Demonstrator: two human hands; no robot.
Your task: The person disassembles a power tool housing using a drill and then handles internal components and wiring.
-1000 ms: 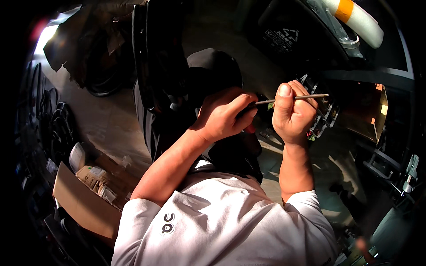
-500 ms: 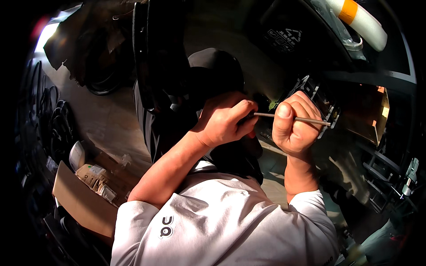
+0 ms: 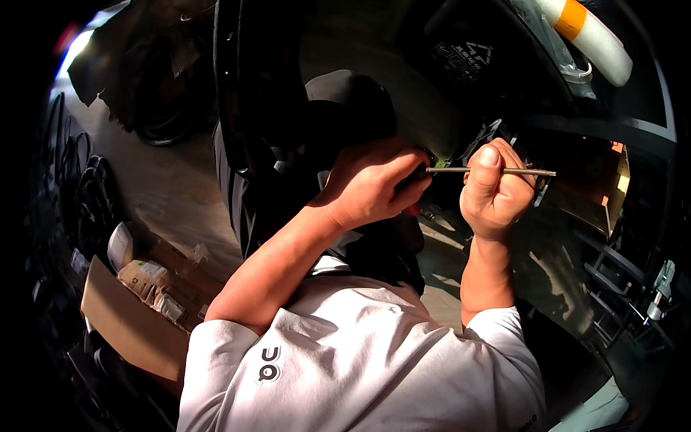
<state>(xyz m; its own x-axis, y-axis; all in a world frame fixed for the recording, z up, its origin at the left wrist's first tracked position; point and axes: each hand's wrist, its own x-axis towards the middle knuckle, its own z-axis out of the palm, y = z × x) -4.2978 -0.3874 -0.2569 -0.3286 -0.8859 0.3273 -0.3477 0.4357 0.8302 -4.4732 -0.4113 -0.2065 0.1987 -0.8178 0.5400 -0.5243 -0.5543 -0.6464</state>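
My left hand [image 3: 374, 180] is closed around the dark end of a screwdriver [image 3: 448, 170], whose handle is mostly hidden in the fist. Its thin metal shaft runs out to the right, nearly level. My right hand [image 3: 498, 191] has its fingers curled and the thumb pressed against the shaft, which passes through the grip. The bare tip sticks out beyond the right fist and touches nothing that I can see. Both hands are in the air in front of my body, above dark clothing and the floor.
An open cardboard box [image 3: 133, 324] with packages stands at the left, near coiled black cables [image 3: 97, 198]. A black bin [image 3: 475, 54] is at the upper right, beside a white roll with an orange band [image 3: 571, 20]. Another open box [image 3: 601, 191] and a metal frame [image 3: 612, 263] are at the right.
Both hands have moved a little to the right and upward with the screwdriver. Its shaft sloped down to the right before and is now nearly level.
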